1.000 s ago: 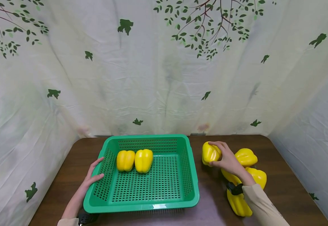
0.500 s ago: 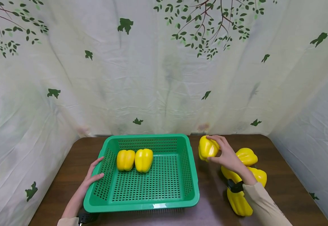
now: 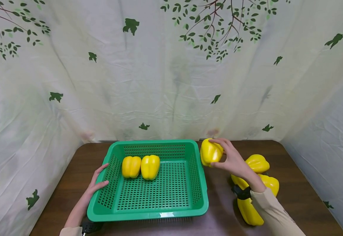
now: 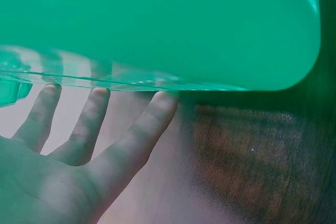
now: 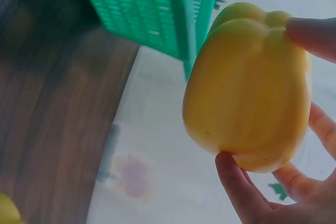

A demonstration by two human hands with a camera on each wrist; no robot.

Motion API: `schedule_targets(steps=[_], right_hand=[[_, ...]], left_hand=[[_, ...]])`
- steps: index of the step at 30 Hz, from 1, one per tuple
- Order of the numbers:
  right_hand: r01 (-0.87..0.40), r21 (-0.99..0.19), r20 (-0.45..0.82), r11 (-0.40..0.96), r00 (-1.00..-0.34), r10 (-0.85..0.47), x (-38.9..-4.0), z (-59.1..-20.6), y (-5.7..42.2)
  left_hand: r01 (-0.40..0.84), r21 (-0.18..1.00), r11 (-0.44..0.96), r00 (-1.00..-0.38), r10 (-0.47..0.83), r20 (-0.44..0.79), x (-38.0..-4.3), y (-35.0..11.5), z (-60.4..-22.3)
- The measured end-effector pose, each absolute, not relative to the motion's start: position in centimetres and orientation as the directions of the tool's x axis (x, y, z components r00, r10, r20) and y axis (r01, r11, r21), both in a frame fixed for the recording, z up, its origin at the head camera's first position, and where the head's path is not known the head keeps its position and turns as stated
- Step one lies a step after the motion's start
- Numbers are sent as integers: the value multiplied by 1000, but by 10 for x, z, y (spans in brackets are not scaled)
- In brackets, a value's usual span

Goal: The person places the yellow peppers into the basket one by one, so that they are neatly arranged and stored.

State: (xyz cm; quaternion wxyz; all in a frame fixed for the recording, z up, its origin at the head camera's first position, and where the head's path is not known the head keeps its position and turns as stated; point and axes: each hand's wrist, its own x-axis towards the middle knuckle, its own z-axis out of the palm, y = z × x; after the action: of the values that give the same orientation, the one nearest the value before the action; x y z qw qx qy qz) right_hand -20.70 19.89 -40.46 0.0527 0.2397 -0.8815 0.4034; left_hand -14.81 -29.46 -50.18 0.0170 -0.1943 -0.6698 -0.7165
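My right hand (image 3: 232, 160) holds a yellow bell pepper (image 3: 210, 153) above the table, beside the right rim of the green plastic basket (image 3: 148, 217). In the right wrist view, thumb and fingertips pinch this bell pepper (image 5: 247, 93) at its two ends. On the left side, my left hand (image 3: 93, 186) touches the basket's outer wall with spread, fairly straight fingers; the left wrist view shows fingertips (image 4: 164, 100) against the green side. Two yellow bell peppers (image 3: 131, 167) lie side by side inside the basket, toward its back left.
Several more yellow bell peppers (image 3: 257, 164) lie on the brown wooden table (image 3: 301, 203) at the right, partly hidden by my right forearm. A white curtain (image 3: 171, 98) printed with leaves hangs behind the table and along its sides.
My right hand has lifted the bell pepper and carried it left and slightly away, up to the basket's right rim. The left hand and basket have stayed put.
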Motion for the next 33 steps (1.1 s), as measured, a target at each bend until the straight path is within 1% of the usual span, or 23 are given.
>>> schedule_targets(steps=[8,18,25,33], right_hand=[[-519,-675,308,524,-844,-439,-207,-397,183],[-549,-681,311,485,-816,-487,-210,-395,164],[-554,-699,301,451,-801,-517,-212,-394,148],[-532,-714,273,455,-810,-519,-215,-394,131]], left_hand=[[263,959,-103,-931,233,280,-148,-295,-501],[290,950,-114,-921,235,309,-149,-295,-502],[222,969,-111,-942,233,242,-146,-294,-500],[170,983,-74,-960,214,182,-145,-294,-499]])
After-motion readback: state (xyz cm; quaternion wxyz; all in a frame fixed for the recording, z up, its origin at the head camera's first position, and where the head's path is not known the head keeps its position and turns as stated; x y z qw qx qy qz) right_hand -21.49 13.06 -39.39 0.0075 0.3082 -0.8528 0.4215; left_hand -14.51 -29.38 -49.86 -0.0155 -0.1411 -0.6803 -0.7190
